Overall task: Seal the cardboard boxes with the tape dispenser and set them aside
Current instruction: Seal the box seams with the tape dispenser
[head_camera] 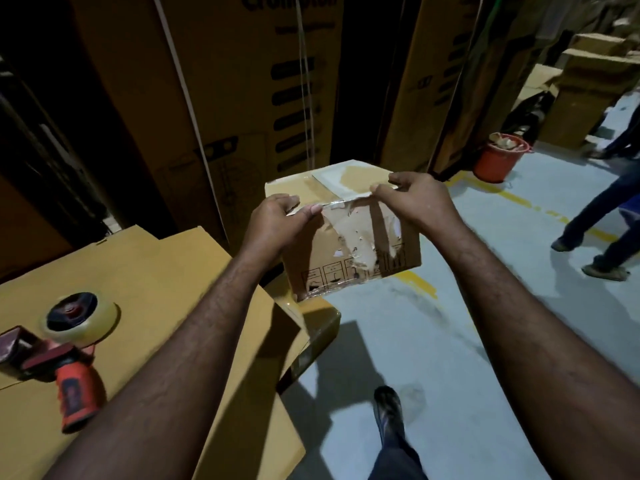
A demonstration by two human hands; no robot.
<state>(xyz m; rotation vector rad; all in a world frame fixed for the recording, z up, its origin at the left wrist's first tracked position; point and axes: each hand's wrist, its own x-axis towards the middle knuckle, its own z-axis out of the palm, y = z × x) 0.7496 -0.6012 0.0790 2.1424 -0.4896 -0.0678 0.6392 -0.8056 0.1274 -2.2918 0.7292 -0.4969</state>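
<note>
The left hand (277,220) and the right hand (415,199) each pinch the top front edge of a small cardboard box (349,244), thumbs toward the camera and fingers curled over the lid. Its front face is rough, with wrinkled clear tape and torn paper patches, and a white label lies on top. Whether the box rests on anything below cannot be told. Well to the left, a red-handled tape dispenser (65,341) with a clear roll lies on its side on a broad flat carton (156,271) serving as surface. Tall printed cartons (242,81) stand behind, and a red bucket (498,161) sits on the grey floor (415,341) to the right
</note>
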